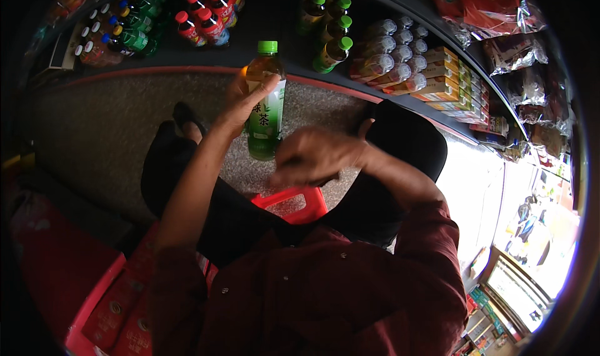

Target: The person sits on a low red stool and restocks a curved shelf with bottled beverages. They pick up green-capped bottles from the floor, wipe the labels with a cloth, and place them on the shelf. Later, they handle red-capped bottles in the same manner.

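Observation:
My left hand (242, 101) is closed round the upper part of a green tea bottle (264, 121), its thumb across the front of the label. The bottle is upright, with a green cap and a green and white label, and hangs over the speckled floor in front of the shelf. Close to its lower right side is my right hand (315, 153), smeared by motion. Its fingers are too blurred to tell whether they hold anything.
Along the shelf (269, 18) stand red-capped bottles (209, 18), green-capped tea bottles (333, 53), clear-lidded cups (390, 59) and stacked cartons (444, 75). A red plastic stool (306, 206) shows between my legs. Red boxes (115, 306) stand at the lower left.

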`<state>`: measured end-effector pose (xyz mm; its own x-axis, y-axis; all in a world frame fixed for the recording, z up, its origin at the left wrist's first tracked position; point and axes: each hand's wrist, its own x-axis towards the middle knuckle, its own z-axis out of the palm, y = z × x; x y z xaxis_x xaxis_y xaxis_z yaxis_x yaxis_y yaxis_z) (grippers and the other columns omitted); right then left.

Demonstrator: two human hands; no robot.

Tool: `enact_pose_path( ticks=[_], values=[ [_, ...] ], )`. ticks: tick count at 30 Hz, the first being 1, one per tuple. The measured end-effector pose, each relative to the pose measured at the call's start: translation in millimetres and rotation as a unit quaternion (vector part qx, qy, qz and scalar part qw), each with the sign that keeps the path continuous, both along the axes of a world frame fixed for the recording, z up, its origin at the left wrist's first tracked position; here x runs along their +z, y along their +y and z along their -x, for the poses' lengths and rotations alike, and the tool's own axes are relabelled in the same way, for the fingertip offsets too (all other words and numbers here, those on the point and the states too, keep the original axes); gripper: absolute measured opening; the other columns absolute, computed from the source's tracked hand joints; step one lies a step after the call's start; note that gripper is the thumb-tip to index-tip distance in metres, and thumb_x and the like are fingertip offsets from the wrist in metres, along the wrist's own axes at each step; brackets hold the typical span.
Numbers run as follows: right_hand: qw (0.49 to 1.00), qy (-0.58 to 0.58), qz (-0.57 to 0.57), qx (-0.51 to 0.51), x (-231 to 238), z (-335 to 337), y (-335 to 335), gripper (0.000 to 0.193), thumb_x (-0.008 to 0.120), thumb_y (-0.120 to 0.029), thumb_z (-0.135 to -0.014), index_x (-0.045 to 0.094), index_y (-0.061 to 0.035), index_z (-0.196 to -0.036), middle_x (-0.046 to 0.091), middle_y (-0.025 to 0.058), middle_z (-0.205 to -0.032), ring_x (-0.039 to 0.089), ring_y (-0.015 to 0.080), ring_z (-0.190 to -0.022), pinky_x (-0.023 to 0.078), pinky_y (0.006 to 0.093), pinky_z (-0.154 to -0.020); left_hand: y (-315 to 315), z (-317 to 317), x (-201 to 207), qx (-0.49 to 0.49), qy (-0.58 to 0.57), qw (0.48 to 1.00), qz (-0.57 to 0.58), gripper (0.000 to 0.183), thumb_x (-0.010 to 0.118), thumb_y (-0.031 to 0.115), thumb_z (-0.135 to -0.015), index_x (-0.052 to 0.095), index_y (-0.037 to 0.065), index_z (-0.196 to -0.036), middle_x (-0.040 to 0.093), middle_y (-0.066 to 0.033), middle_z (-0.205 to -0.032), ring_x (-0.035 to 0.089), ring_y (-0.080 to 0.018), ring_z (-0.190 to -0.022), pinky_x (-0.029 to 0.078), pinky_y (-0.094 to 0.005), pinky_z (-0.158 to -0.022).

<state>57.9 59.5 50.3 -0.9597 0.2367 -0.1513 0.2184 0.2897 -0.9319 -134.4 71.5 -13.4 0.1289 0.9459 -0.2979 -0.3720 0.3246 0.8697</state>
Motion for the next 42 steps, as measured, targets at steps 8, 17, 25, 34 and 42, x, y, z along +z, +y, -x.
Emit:
enact_pose_path(
  ticks=[8, 17, 25, 34, 42],
  values=[
    [0.891, -0.108, -0.307, -0.317, 2, -26, 56, 0.059, 0.064, -0.063, -0.079, 0.065, -0.0041, -0.086, 0.065, 0.0112, -0.065, 0.069, 0.0283, -0.064, 0.055, 0.0390, -0.056, -9, -12, 12, -0.120, 0.332, 0.900, -0.256, 0.071, 0.086, 0.021, -0.068, 0.052, 0.004, -0.128, 0.065, -0.0098, -0.112, 0.064, -0.0210, -0.103, 0.051, -0.0335, -0.090],
    [0.841, -0.100, -0.418, -0.329, -9, -8, 49, 0.048, 0.068, -0.050, -0.082, 0.063, -0.0022, -0.082, 0.065, 0.0145, -0.069, 0.067, 0.0326, -0.062, 0.053, 0.0411, -0.054, -7, -13, -11, -0.074, 0.342, 0.901, -0.256, 0.078, 0.085, 0.019, -0.066, 0.047, 0.007, -0.133, 0.059, -0.0170, -0.122, 0.060, -0.0291, -0.113, 0.050, -0.0388, -0.093],
    [0.789, -0.182, -0.486, -0.330, -49, 3, 107, 0.046, 0.068, -0.050, -0.081, 0.064, -0.0041, -0.080, 0.065, 0.0176, -0.065, 0.066, 0.0336, -0.060, 0.053, 0.0433, -0.052, 8, 30, 1, 0.021, 0.427, 0.890, -0.159, 0.078, 0.081, 0.035, -0.075, 0.044, 0.008, -0.138, 0.054, -0.0206, -0.130, 0.051, -0.0309, -0.123, 0.040, -0.0413, -0.102],
    [0.739, -0.437, -0.419, -0.294, -85, 15, 191, 0.066, 0.055, -0.062, -0.085, 0.061, -0.0034, -0.116, 0.062, 0.0175, -0.119, 0.059, 0.0314, -0.113, 0.046, 0.0453, -0.092, 3, 43, 25, 0.003, 0.471, 0.868, -0.158, 0.061, 0.075, 0.042, -0.079, 0.055, 0.007, -0.125, 0.060, -0.0169, -0.122, 0.057, -0.0334, -0.114, 0.047, -0.0426, -0.096],
    [0.724, -0.470, -0.380, -0.331, -96, 8, 220, 0.065, 0.057, -0.059, -0.085, 0.059, -0.0082, -0.125, 0.059, 0.0138, -0.127, 0.055, 0.0271, -0.120, 0.042, 0.0435, -0.099, 2, 52, 25, 0.007, 0.469, 0.870, -0.153, 0.059, 0.075, 0.039, -0.080, 0.056, 0.009, -0.127, 0.061, -0.0128, -0.121, 0.057, -0.0249, -0.113, 0.047, -0.0366, -0.087]
  ],
)
